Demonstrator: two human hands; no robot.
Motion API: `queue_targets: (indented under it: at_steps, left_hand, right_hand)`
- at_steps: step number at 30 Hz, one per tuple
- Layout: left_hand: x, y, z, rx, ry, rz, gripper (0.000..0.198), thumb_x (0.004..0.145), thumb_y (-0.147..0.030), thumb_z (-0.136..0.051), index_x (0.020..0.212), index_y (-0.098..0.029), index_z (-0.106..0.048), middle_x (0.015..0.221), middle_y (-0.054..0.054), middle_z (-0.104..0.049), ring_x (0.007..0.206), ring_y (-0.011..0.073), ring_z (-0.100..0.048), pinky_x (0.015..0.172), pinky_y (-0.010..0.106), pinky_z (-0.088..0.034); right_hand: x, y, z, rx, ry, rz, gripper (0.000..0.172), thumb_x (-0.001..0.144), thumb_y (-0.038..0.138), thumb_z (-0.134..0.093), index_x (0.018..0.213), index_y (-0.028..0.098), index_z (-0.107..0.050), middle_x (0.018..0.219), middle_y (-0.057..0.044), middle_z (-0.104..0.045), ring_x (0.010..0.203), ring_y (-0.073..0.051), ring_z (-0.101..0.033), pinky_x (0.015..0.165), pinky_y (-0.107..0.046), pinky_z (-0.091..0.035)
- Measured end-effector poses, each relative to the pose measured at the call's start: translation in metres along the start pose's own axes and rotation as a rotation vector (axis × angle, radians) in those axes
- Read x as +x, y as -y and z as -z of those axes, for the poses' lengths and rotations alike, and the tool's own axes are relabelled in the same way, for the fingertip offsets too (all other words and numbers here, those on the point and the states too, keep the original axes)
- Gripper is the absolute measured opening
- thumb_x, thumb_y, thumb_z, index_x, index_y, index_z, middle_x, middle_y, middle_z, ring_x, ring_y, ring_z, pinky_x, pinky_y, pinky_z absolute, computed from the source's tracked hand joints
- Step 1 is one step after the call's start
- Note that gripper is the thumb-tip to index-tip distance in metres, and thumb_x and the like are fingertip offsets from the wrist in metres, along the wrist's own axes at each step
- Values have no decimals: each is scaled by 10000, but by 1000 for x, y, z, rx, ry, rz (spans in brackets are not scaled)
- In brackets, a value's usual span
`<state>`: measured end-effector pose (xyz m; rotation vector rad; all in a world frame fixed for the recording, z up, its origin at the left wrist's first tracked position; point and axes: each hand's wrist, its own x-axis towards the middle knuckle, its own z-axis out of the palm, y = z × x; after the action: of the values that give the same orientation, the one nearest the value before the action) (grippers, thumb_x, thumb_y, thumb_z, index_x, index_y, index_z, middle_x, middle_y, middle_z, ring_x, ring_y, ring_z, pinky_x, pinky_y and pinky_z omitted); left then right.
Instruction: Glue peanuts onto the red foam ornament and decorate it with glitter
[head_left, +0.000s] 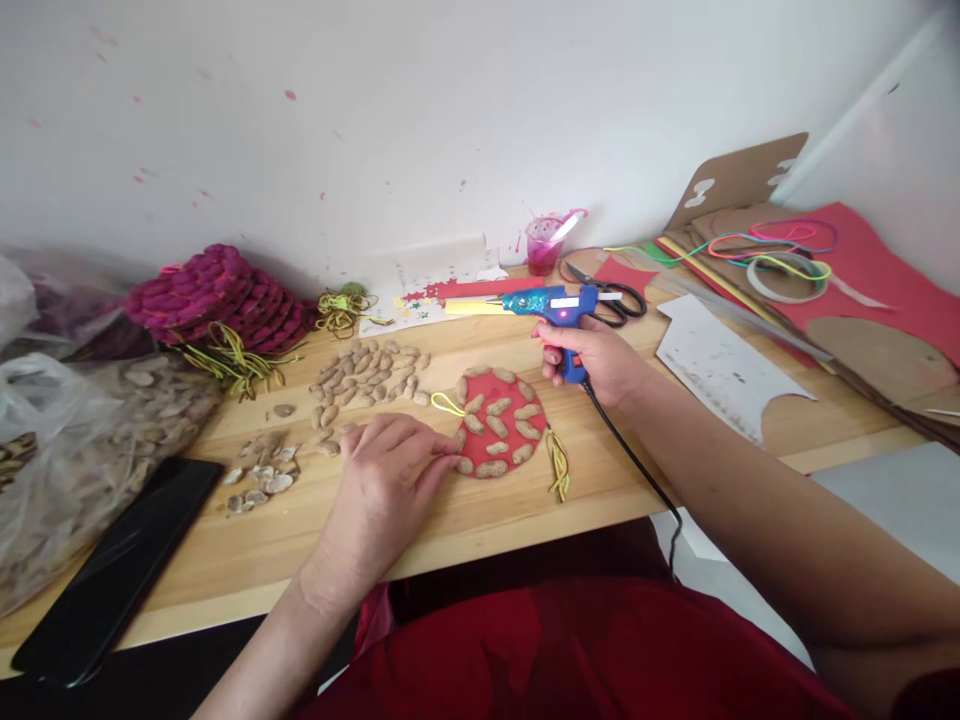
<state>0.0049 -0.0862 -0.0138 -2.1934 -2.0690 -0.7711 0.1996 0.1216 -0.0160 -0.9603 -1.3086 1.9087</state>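
Your right hand is wrapped round the handle of the blue glue gun, nozzle pointing left, beyond the red disc. That disc lies on the wooden surface, dotted with peanuts; your left hand's fingertips are at its left edge, but I can't tell if they pinch anything. Loose nuts and broken shells lie further left

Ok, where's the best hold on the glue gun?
Probably the blue handle of the glue gun, from the right, as the right hand has it: it drops from the body, away from the left-pointing nozzle, which may be hot. Mind the cord below the grip.
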Motion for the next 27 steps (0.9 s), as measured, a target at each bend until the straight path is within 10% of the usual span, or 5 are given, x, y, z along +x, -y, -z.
queue_targets:
  at_steps: [27]
  left_hand:
    - [42, -22, -3, 68, 111, -120, 110, 936, -234, -653, 869, -252, -738, 872, 29, -712, 909, 240, -594, 804, 415, -370]
  right_hand:
    - [-1, 0, -4, -32, 15, 0, 205, 757, 288, -808, 774, 192, -628, 545, 35, -541, 463, -104, -524, 406, -209, -410]
